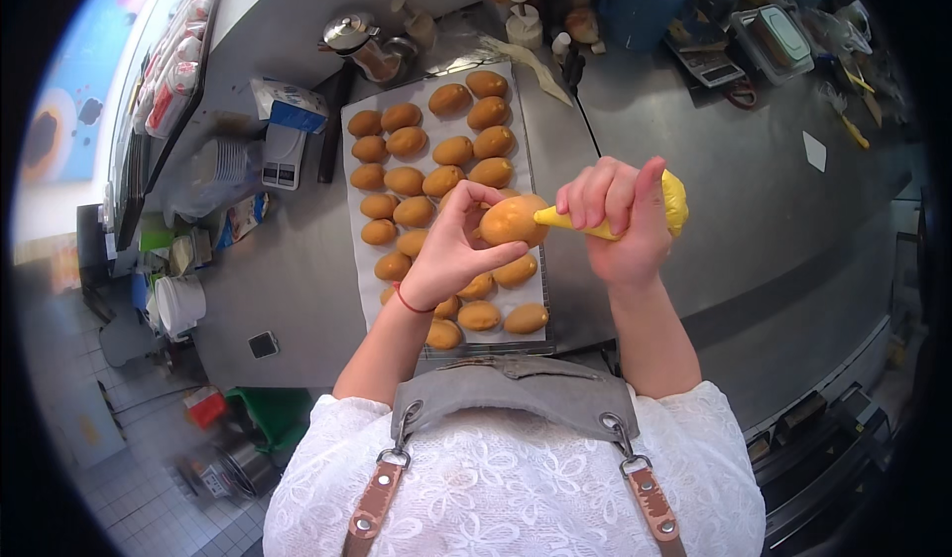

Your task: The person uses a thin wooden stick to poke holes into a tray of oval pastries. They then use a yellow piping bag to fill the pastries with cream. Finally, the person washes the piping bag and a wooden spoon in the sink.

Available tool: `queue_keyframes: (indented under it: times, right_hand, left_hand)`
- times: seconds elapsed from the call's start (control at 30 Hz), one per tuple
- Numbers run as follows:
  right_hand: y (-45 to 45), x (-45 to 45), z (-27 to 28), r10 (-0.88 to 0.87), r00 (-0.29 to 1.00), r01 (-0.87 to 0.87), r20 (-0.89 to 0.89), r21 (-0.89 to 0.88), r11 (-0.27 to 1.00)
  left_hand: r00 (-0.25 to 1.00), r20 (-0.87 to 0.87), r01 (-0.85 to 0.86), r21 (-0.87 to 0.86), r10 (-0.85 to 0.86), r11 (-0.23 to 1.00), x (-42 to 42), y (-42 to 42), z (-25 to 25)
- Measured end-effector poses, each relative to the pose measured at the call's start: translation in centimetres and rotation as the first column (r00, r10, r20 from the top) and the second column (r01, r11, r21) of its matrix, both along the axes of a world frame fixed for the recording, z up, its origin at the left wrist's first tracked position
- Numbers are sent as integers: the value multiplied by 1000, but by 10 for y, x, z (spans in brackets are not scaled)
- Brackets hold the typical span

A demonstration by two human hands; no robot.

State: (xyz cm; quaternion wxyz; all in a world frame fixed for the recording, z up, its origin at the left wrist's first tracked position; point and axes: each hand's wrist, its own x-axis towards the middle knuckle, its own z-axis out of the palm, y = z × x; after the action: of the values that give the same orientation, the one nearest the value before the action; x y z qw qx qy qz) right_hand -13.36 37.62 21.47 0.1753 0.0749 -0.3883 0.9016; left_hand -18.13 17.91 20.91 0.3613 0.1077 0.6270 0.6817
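My left hand [454, 248] grips a golden-brown oval bun [509, 221] between thumb and fingers, raised over the tray. In my right hand [621, 222] is a piping bag [674, 201] filled with something yellow. The bag's narrow tip [547, 217] meets the right end of the bun; whether it is inside cannot be seen. Below lie rows of similar buns [407, 141] on white baking paper [439, 335], which covers a tray with a wire rack edge [550, 289]. Some buns show a small yellow spot at one end. My left forearm and hand hide part of the rows.
The tray rests on a steel worktop [714, 207]. Left of it stand a digital scale [284, 159] and a dark rod [336, 125]. Behind are a glass pot with a metal lid [349, 32], pump bottles [523, 25] and a blue jug [645, 3]. Another scale [710, 62] sits back right.
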Motion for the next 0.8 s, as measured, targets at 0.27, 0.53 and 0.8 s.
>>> queue_keyframes:
  times: [0.27,0.53,0.8]
  right_hand:
    - [-14,1,2,-92,995,96,44,-118,988]
    - [-16,0,-2,-116,988,128,103,-122,984]
    - [-14,-1,-14,-88,991,100,96,-125,987]
  left_hand:
    - [999,-43,-1,6,1,1000,10,-2,-9]
    - [994,-107,11,-62,-18,998,10,-3,-10]
    - [992,-123,11,-104,-24,995,8,-2,-10]
